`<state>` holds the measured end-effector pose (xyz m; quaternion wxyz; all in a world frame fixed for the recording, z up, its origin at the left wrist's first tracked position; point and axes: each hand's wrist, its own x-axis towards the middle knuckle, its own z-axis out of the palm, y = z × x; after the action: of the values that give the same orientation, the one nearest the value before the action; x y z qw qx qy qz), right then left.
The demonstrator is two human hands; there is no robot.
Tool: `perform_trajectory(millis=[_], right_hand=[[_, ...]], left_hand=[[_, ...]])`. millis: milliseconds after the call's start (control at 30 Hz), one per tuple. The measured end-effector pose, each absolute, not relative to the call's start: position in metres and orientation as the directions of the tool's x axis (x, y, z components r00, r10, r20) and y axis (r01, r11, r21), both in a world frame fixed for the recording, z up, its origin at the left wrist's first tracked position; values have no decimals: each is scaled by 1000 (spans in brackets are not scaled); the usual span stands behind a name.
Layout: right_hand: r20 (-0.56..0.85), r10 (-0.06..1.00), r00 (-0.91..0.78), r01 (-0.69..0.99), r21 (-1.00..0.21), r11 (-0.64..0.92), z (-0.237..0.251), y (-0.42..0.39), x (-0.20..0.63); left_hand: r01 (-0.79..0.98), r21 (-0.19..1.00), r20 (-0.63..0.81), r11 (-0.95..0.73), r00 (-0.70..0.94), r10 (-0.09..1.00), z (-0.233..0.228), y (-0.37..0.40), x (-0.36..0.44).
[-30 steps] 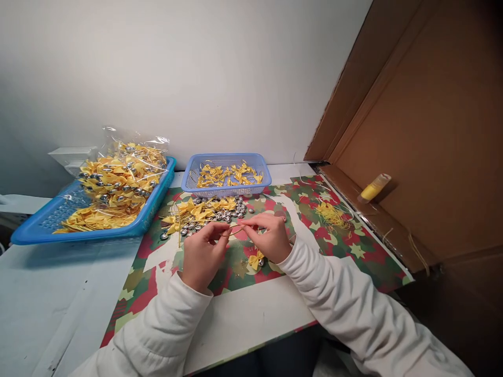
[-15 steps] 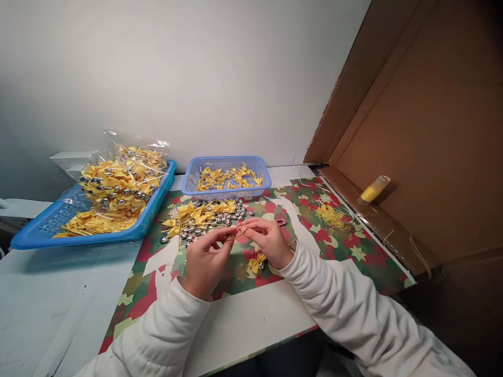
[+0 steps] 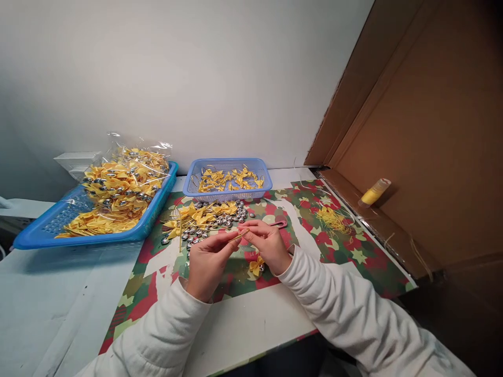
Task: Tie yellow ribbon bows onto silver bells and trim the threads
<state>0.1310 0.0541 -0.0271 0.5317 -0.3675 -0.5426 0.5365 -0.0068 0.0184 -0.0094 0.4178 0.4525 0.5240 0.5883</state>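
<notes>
A thin gold cord (image 3: 240,235) is pinched between my two hands above the patterned mat. My left hand (image 3: 210,262) has thumb and fingers closed on one end of the cord. On the other end, the fingertips of my right hand (image 3: 267,243) are pressed together. Just below my right hand lies a yellow ribbon bow (image 3: 255,266) with a silver bell beside it. Behind the hands spreads a pile of yellow bows (image 3: 200,213) with gold cords, mixed with many silver bells (image 3: 194,230). A small pink tool (image 3: 281,224) lies partly hidden behind my right hand.
A blue basket (image 3: 157,209) at left holds loose bows and a clear bag (image 3: 126,178) of bows with bells. Farther back stands a smaller blue basket (image 3: 228,196) with bows. Yellow thread scraps (image 3: 334,219) lie right, near a yellow thread spool (image 3: 375,192) by the cardboard wall.
Both hands stay together with small finger movements, and the cord now runs straighter between the fingertips. More of the pink tool shows behind the right hand. The view has shifted slightly.
</notes>
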Motion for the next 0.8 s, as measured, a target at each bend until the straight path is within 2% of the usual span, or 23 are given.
perform_trajectory(millis=[100, 200, 300, 367, 433, 567, 800], right_hand=[[238, 955, -176, -86, -970, 226, -26, 54, 131], [431, 891, -139, 73, -893, 444, -21, 51, 133], [661, 732, -163, 356, -653, 669, -14, 48, 137], [714, 657, -241, 498, -490, 716, -10, 47, 140], [707, 635, -312, 562, -401, 723, -9, 47, 142], [640, 681, -355, 601, -402, 691, -10, 50, 143], [520, 764, -383, 509, -572, 644, -14, 52, 141]], left_hand=[[0, 994, 106, -110, -255, 961, -11, 19, -6], [26, 991, 131, -129, -272, 953, -13, 20, -8], [179, 967, 229, -181, -303, 925, -16, 19, -12], [343, 906, 353, -247, -294, 888, -18, 18, -13], [445, 839, 452, -313, -251, 856, -20, 18, -14], [478, 790, 523, -384, -197, 829, -19, 17, -13], [413, 851, 449, -325, -249, 858, -16, 17, -11]])
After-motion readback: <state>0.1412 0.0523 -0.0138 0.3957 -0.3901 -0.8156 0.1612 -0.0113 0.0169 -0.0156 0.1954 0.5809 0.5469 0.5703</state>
